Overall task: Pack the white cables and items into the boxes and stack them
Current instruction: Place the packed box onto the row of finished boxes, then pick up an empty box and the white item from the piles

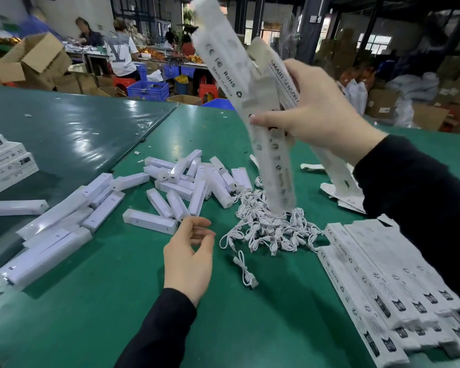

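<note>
Cardboard cartons (252, 102), flat and unfolded, are gripped as a small sheaf in the right hand (322, 112), raised over the cable pile (271, 229) on the green table (91, 328); they look light and bendy, best held mid-length so they do not flop. Left hand (189, 258) hovers with fingers loosely spread and holding nothing, just beside the white items (175, 187), which seem rigid, smooth and easy to take by their long sides. Cables are soft and tangle-prone, so each is likely best pinched at its coil.
</note>
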A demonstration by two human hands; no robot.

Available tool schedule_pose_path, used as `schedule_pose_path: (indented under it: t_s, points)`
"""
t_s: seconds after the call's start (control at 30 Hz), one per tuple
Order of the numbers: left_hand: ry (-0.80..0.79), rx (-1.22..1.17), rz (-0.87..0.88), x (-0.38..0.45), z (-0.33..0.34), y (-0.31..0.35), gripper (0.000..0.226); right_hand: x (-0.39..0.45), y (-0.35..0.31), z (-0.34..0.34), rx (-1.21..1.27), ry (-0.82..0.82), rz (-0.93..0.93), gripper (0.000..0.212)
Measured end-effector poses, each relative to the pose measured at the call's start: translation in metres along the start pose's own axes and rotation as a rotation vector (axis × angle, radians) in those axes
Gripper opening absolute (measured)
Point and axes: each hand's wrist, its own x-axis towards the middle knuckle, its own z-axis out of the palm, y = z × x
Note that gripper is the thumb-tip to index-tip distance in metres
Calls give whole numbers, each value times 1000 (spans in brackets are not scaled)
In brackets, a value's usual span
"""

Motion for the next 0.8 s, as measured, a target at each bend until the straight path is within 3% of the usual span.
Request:
schedule_pose_path:
  t_s: [0.1, 0.17, 0.23, 0.3, 0.37, 0.43, 0.5, 0.57, 0.63, 0.7, 0.8]
  points:
    - [-24, -45, -65, 0, -1, 1, 21, 0, 8, 21, 262, -333, 349, 29]
    - [-25, -59, -92, 0, -2, 1, 22, -14, 28, 51, 292, -400, 563, 39]
    - [-17, -41, -93, -1, -4, 1, 25, -32, 48, 78, 331, -391, 759, 57]
    - [1, -13, -66, -2, -4, 3, 26, -45, 62, 92, 438, -213, 859, 47]
    - [26, -3, -24, -2, -6, 5, 22, -57, 62, 94, 613, 0, 901, 35]
    - [32, -41, 21, -3, -6, 8, 19, -74, 48, 90, 846, 93, 880, 27]
    - [-10, -128, 65, -7, -6, 14, 15, -96, 29, 85, 1106, 78, 846, 26]
    - [-107, -224, 103, -12, -6, 21, 15, -117, 16, 85, 1222, 44, 848, 43]
    - [-233, -260, 141, -16, -5, 26, 29, -132, 11, 87, 1310, 62, 858, 53]
    - [-350, -228, 144, -21, -2, 28, 42, -141, 10, 91, 1419, 69, 816, 43]
    - [-482, -177, 98, -27, 5, 29, 42, -147, 9, 99, 1437, 126, 841, 25]
